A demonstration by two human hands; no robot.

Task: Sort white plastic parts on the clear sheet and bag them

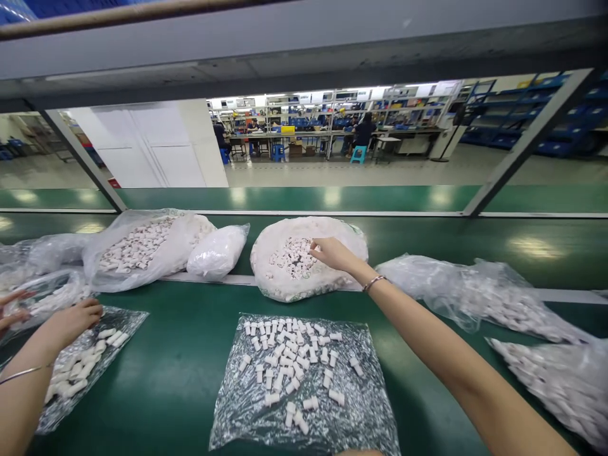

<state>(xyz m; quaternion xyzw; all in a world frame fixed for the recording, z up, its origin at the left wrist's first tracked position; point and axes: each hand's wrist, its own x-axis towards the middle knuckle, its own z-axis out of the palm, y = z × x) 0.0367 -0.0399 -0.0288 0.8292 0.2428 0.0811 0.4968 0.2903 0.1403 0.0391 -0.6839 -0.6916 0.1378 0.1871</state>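
My right hand (327, 251) reaches over an open clear plastic bag (266, 285) with its fingers drawn together. Its fingertips are at the small white parts (294, 256) in the bag; what they pinch, if anything, is too small to make out. Of my left hand (361, 453), only a sliver shows at the bottom edge, by the near side of a crinkled plastic sheet (228, 411); its fingers are hidden. On that sheet lie many white stepped plastic fittings (287, 361), some upright, others tipped over.
At left, a co-worker's hands (71, 326) are over another sheet with white pieces (80, 367). Filled bags (142, 247) and a closed white bag (218, 252) stand beyond. More bags (498, 297) lie at right on the green table (171, 392). A metal frame (532, 139) rises behind.
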